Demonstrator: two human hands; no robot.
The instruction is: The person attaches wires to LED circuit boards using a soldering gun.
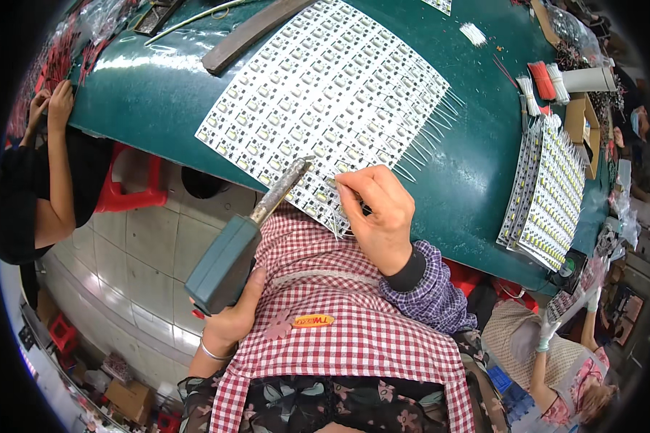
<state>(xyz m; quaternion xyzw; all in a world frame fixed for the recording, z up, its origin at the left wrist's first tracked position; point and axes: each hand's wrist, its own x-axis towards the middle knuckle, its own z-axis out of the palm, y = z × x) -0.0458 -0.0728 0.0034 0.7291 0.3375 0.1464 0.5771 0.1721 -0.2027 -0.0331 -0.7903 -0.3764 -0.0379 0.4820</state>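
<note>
My left hand (232,312) is wrapped round the dark green body of a soldering gun (227,263). Its worn metal tip reaches up and right over a large white sheet of circuit boards (296,94), which carries rows of small components. Just right of the tip, my right hand (381,220) is closed in a pinch low over the sheet. What the fingertips hold is too small to make out. Thin white wires (426,141) stick out along the sheet's right edge, and a few more show below my right hand.
A dark bar (249,32) lies against the sheet's upper left on the green table (144,90). To the right are stacked board sheets (549,191), bundles of red wire (541,81) and white wire, and a cardboard box (581,123). Other people work at left and lower right.
</note>
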